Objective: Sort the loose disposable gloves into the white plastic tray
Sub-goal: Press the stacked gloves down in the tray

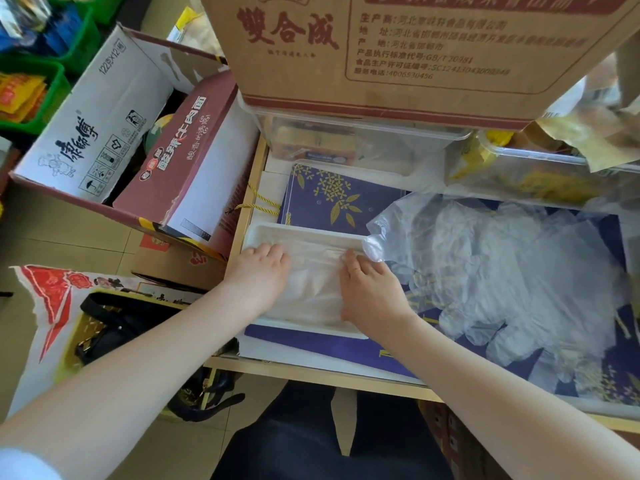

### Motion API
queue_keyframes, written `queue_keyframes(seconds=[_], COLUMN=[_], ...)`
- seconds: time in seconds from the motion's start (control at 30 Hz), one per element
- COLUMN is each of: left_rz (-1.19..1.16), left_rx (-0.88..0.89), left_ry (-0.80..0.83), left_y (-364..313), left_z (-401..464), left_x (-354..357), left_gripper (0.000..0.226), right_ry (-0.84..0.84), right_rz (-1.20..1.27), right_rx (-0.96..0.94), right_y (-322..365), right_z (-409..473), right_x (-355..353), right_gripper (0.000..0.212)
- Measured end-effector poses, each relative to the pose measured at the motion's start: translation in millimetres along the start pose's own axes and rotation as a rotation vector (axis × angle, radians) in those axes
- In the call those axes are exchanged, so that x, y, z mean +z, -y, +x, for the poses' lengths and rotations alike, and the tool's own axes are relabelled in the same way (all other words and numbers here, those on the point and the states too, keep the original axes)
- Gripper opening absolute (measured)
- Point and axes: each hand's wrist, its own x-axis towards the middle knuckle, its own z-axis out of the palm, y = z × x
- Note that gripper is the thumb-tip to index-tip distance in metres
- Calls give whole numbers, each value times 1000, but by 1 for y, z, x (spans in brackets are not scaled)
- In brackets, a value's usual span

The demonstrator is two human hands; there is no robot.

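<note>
**Both hands flat on gloves in the tray**

While your left hand [258,271] and right hand [369,292] press open-palmed, neither grip closed, on folded gloves [311,289] in the tray [294,233], a loose pile [519,271] lies just right on the blue mat [332,199] covering the bench [311,374]. A clear bag [381,233] overlaps the tray's right corner. A carton [398,46] on clear tubs [346,140] crowds the far edge; open boxes [121,133] stand left.

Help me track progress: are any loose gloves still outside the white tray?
Yes, a pile of clear gloves lies right of the white tray.
</note>
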Motion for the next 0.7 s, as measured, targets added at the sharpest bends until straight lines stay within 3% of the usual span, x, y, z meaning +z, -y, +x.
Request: queue_keyframes(seconds=[0.1,0.13,0.2,0.3,0.4,0.47,0.53,0.63,0.7], left_rz=[-2,-63,-202,-374,-440,-502,-581,-639,-649], left_rx=[-30,-62,-70,100,191,237,245,245,238], left_ry=[-38,-84,-267,-550,-562,-552,-537,-491,-467], left_y=[-10,-15,-29,-54,-83,-105,-123,-148,-163], left_z=[-5,-7,-8,2,15,23,31,40,50], left_x=[-22,-32,-45,-52,-62,-69,-72,-78,-80], left_gripper=[47,43,31,17,31,27,25,26,26], right_ry=[-174,-245,-357,-383,-196,-69,-44,-12,-7], right_rz=[229,283,350,407,324,334,391,447,430], right_rx=[-190,-190,-97,138,443,620,769,889,865], right_y=[-15,-22,-42,-92,-152,-181,-202,-227,-238], right_z=[-22,-32,-50,-67,-77,-87,-97,-108,-113], right_x=[-12,-18,-24,-9,24,40,49,59,60], right_gripper=[20,13,22,29,43,65,72,74,72])
